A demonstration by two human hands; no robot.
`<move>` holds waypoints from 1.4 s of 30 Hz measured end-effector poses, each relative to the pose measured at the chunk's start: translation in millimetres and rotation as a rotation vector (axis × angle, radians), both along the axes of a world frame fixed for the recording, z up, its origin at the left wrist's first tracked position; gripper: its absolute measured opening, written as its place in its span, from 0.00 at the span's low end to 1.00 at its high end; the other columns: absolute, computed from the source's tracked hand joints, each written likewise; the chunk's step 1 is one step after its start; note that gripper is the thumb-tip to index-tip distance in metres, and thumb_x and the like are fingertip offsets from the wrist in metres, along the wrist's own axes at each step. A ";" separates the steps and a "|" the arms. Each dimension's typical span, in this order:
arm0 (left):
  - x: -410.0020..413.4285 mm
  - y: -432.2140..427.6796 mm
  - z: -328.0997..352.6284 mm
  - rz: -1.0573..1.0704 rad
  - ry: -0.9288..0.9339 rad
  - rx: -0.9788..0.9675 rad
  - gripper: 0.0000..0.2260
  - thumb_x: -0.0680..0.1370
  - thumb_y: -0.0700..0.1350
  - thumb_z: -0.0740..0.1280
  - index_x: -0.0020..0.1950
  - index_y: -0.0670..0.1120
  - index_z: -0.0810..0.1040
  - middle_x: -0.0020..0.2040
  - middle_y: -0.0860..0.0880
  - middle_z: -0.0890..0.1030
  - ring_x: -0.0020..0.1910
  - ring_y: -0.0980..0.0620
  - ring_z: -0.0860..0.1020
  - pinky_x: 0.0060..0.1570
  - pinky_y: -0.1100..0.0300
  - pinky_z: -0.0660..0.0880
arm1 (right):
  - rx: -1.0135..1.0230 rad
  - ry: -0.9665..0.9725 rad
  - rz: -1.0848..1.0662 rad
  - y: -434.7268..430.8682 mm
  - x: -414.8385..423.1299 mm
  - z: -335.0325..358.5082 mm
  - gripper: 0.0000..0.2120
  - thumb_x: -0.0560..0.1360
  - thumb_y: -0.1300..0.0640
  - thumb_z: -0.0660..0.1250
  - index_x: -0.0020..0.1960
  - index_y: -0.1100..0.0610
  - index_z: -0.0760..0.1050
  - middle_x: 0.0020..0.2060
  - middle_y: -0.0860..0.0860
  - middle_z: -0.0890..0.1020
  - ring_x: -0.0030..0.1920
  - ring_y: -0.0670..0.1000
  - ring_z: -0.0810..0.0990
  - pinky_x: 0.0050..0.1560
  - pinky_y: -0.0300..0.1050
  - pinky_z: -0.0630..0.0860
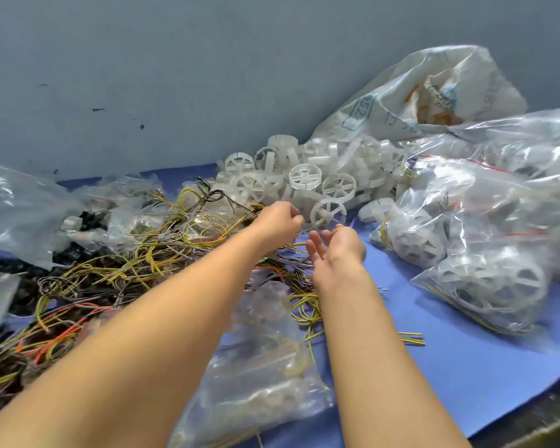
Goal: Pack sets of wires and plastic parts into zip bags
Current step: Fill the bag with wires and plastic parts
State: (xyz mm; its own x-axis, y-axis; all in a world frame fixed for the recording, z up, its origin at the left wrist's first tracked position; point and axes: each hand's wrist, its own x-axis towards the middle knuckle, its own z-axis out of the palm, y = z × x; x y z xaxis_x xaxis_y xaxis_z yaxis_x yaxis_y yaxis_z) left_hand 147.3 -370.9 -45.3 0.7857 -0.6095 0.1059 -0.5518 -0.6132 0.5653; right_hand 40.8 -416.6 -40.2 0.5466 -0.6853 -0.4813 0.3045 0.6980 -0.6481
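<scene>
While both our arms stretch over the blue table (466, 367), our left hand (277, 221) hangs above the wires (162, 240) with its fingers curled in tight — whether they pinch a strand we cannot tell. Our right hand (338, 245) lies palm up just beside it, fingers loose and apart, holding nothing. One white wheel (328, 212) sits just beyond both hands, at the near edge of the wheel heap (304, 176) by the wall. To the right are stacked filled bags (472, 227) with red zip lines; another bag (265, 350) lies between our forearms. On the sack (440, 79) behind them we read "52" in a blue box — its other writing is too blurred to read
</scene>
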 end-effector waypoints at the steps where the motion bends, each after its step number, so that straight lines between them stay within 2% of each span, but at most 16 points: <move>1: 2.1 -14.3 -4.2 0.005 0.009 0.009 0.14 0.80 0.46 0.62 0.53 0.38 0.82 0.51 0.39 0.84 0.52 0.42 0.81 0.47 0.56 0.73 | 0.018 0.006 -0.025 -3.6 1.5 -2.4 0.08 0.81 0.64 0.54 0.46 0.60 0.70 0.36 0.53 0.73 0.33 0.51 0.75 0.34 0.42 0.72; 5: 7.9 -58.2 -15.3 0.036 0.071 0.019 0.16 0.80 0.49 0.64 0.55 0.36 0.78 0.54 0.37 0.81 0.55 0.39 0.78 0.43 0.56 0.68 | 0.110 -0.003 -0.070 -10.4 2.7 -10.9 0.07 0.79 0.66 0.54 0.49 0.63 0.70 0.35 0.54 0.74 0.31 0.50 0.75 0.30 0.40 0.72; 9: 7.9 -75.4 -15.5 0.088 0.090 -0.005 0.14 0.79 0.46 0.65 0.55 0.35 0.79 0.55 0.36 0.81 0.54 0.38 0.79 0.44 0.55 0.71 | 0.117 -0.002 -0.061 -14.4 1.7 -11.0 0.08 0.78 0.66 0.54 0.46 0.62 0.71 0.36 0.54 0.75 0.31 0.50 0.76 0.27 0.39 0.72; 12: -6.6 -66.0 4.4 -0.005 0.115 -0.124 0.08 0.78 0.44 0.66 0.47 0.39 0.80 0.42 0.37 0.80 0.41 0.43 0.78 0.42 0.56 0.74 | -0.052 0.089 -0.024 -18.0 5.3 -2.2 0.07 0.77 0.59 0.59 0.41 0.57 0.72 0.42 0.54 0.78 0.42 0.54 0.78 0.42 0.45 0.77; 13: -13.4 -57.0 14.8 -0.045 0.111 -0.178 0.08 0.78 0.44 0.67 0.45 0.39 0.79 0.40 0.40 0.80 0.37 0.47 0.76 0.40 0.58 0.73 | -0.140 0.122 0.004 -17.0 5.6 3.5 0.08 0.76 0.53 0.61 0.47 0.57 0.75 0.48 0.54 0.79 0.48 0.55 0.78 0.51 0.48 0.78; 15: -29.6 -27.6 35.9 -0.113 0.003 -0.238 0.09 0.77 0.45 0.68 0.46 0.38 0.80 0.38 0.45 0.82 0.34 0.52 0.75 0.36 0.61 0.72 | -0.283 0.101 0.066 -10.1 5.1 16.4 0.25 0.75 0.41 0.62 0.66 0.55 0.71 0.60 0.55 0.77 0.58 0.56 0.78 0.60 0.56 0.76; 18: -60.2 34.5 58.5 -0.202 -0.226 -0.304 0.03 0.76 0.42 0.69 0.46 0.42 0.78 0.38 0.50 0.82 0.35 0.52 0.78 0.34 0.61 0.75 | -0.375 -0.205 0.153 14.0 3.0 37.8 0.32 0.75 0.37 0.66 0.70 0.55 0.64 0.56 0.56 0.81 0.54 0.56 0.82 0.55 0.58 0.79; 21: -87.7 94.4 70.2 -0.287 -0.440 -0.295 0.05 0.75 0.36 0.67 0.43 0.46 0.75 0.39 0.53 0.77 0.36 0.58 0.74 0.38 0.65 0.70 | -0.514 -0.229 0.187 45.7 -2.9 51.7 0.23 0.75 0.47 0.69 0.63 0.57 0.67 0.46 0.54 0.80 0.46 0.53 0.81 0.52 0.54 0.79; 23: -100.9 130.8 74.9 -0.296 -0.440 -0.316 0.05 0.77 0.37 0.67 0.48 0.46 0.79 0.43 0.54 0.80 0.39 0.61 0.77 0.42 0.65 0.72 | -0.585 -0.270 0.275 66.7 -9.3 56.0 0.17 0.77 0.51 0.68 0.60 0.57 0.67 0.42 0.52 0.79 0.40 0.49 0.80 0.43 0.48 0.78; 26: -109.4 190.4 74.6 -0.107 -0.413 -0.499 0.05 0.80 0.46 0.67 0.55 0.52 0.79 0.45 0.59 0.82 0.44 0.60 0.81 0.43 0.69 0.76 | -0.725 -0.220 0.454 93.9 -22.6 62.0 0.20 0.78 0.48 0.66 0.63 0.57 0.66 0.51 0.54 0.80 0.41 0.48 0.81 0.36 0.42 0.79; 28: -111.2 227.3 67.0 0.057 -0.330 -0.589 0.08 0.79 0.53 0.67 0.58 0.57 0.77 0.48 0.59 0.80 0.46 0.61 0.81 0.42 0.69 0.76 | -0.849 -0.165 0.538 111.1 -31.0 65.6 0.19 0.77 0.46 0.67 0.61 0.54 0.67 0.50 0.52 0.79 0.43 0.48 0.79 0.37 0.42 0.80; 30: -114.2 252.4 53.2 0.080 -0.075 -0.664 0.12 0.77 0.55 0.67 0.60 0.59 0.76 0.51 0.56 0.81 0.47 0.57 0.82 0.43 0.65 0.79 | -0.961 -0.153 0.629 134.8 -37.2 64.8 0.17 0.76 0.44 0.68 0.59 0.51 0.67 0.51 0.51 0.79 0.46 0.48 0.79 0.44 0.47 0.81; 32: -117.1 268.6 39.0 0.047 0.119 -0.753 0.14 0.76 0.52 0.66 0.60 0.55 0.77 0.49 0.52 0.84 0.45 0.53 0.83 0.42 0.62 0.80 | -1.041 -0.147 0.706 162.8 -40.3 56.3 0.20 0.74 0.42 0.69 0.59 0.50 0.67 0.55 0.53 0.78 0.53 0.50 0.80 0.53 0.53 0.80; 36: -116.4 294.1 27.3 0.038 0.263 -0.879 0.12 0.77 0.51 0.67 0.58 0.48 0.81 0.43 0.47 0.85 0.41 0.52 0.82 0.39 0.62 0.79 | -1.069 -0.156 0.784 199.7 -43.2 38.6 0.27 0.64 0.34 0.67 0.55 0.48 0.67 0.60 0.56 0.76 0.58 0.54 0.79 0.59 0.55 0.77; 40: -103.1 330.4 23.6 0.106 0.358 -0.870 0.09 0.76 0.53 0.68 0.52 0.53 0.84 0.41 0.48 0.83 0.39 0.52 0.82 0.38 0.60 0.80 | -1.177 -0.172 0.885 201.0 -44.8 32.6 0.25 0.71 0.30 0.63 0.62 0.43 0.68 0.59 0.46 0.77 0.56 0.42 0.79 0.53 0.39 0.74; 42: -94.6 352.4 23.6 0.280 0.495 -0.890 0.10 0.78 0.52 0.65 0.44 0.53 0.86 0.35 0.50 0.80 0.33 0.54 0.81 0.31 0.61 0.79 | -1.313 -0.165 0.826 196.5 -44.8 28.9 0.16 0.78 0.40 0.62 0.63 0.42 0.70 0.60 0.44 0.75 0.57 0.40 0.77 0.55 0.39 0.72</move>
State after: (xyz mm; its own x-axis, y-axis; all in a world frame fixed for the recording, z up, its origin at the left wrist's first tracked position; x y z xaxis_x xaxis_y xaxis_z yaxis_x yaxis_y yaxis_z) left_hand 52.7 -18.4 -21.7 0.9641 -0.2598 0.0544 -0.0392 0.0633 0.9972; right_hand -4.0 -220.1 -11.3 0.9545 -0.0554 0.2929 0.2630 -0.3062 -0.9149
